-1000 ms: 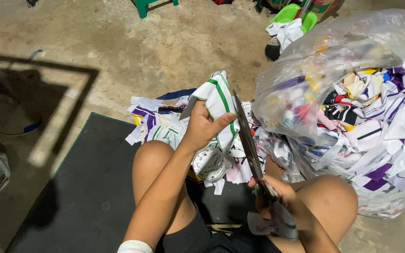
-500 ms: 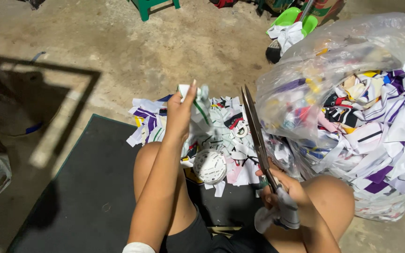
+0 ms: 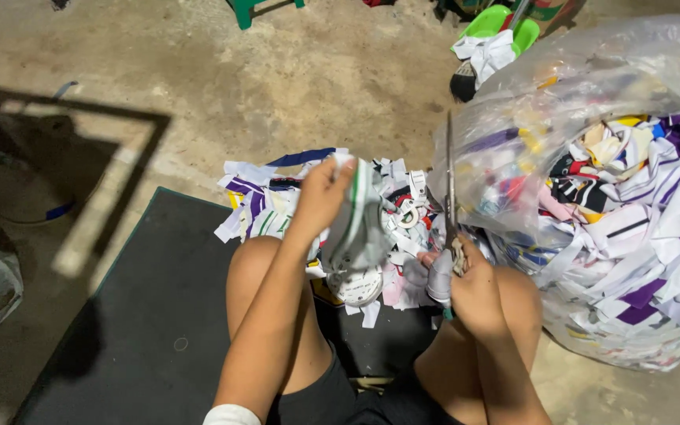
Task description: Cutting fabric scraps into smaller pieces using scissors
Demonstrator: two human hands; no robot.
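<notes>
Scissors (image 3: 450, 189) swung upright, right hand (image 3: 466, 287) clamped; left hand (image 3: 323, 193) pinching cloth strip (image 3: 353, 216).

- The right hand (image 3: 472, 285) covers the scissors' (image 3: 449, 197) handles.
- The clear bag (image 3: 592, 189) runs off the right edge.
- The green stool (image 3: 255, 8) is cut off at the top.

Stained concrete floor (image 3: 277, 86), dark mat (image 3: 143, 330), hard shadows.
</notes>
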